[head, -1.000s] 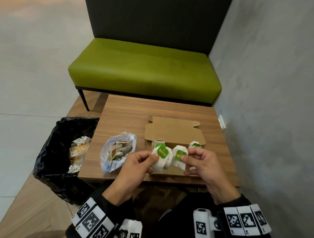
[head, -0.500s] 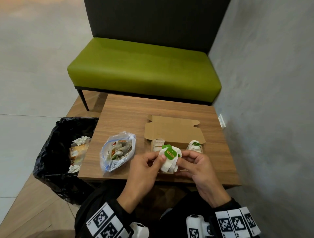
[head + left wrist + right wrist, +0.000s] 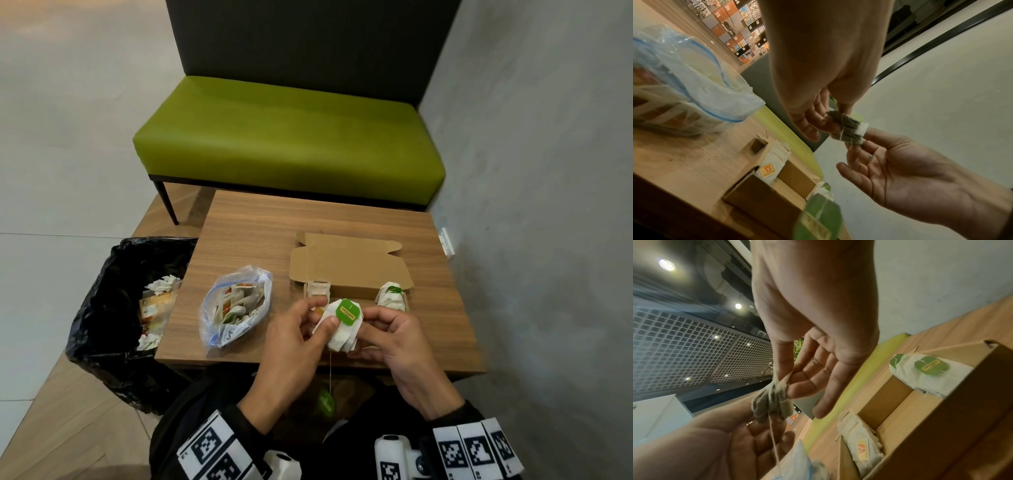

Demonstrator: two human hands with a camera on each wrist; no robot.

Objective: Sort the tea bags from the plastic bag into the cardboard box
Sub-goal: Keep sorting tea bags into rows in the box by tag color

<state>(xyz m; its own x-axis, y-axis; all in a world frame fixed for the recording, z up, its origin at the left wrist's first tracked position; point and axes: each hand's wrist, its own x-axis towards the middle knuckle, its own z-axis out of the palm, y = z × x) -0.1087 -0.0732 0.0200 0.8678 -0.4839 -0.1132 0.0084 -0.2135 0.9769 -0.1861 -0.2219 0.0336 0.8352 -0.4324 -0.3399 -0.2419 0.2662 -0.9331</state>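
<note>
Both hands hold one bundle of white tea bags [image 3: 342, 329] with a green tag on top, just above the near edge of the open cardboard box [image 3: 349, 270]. My left hand [image 3: 323, 313] pinches its left side and my right hand [image 3: 364, 329] pinches its right side. In the left wrist view the tea bag bundle [image 3: 846, 128] sits between the fingertips; in the right wrist view the bundle [image 3: 772, 402] hangs from thumb and forefinger. One green tag [image 3: 327, 402] dangles on its string below the table edge. The clear plastic bag [image 3: 236, 308] with more tea bags lies left of the box.
In the box, orange-tagged tea bags [image 3: 318, 291] stand at the left end and green-tagged ones [image 3: 392, 298] at the right end. A black bin bag [image 3: 116, 308] with rubbish stands left of the wooden table [image 3: 267, 233]. Behind it is a green bench [image 3: 291, 137], with a grey wall on the right.
The two separate stacks, one in each hand, have come together into one bundle. One green tag has dropped on its string below the table edge.
</note>
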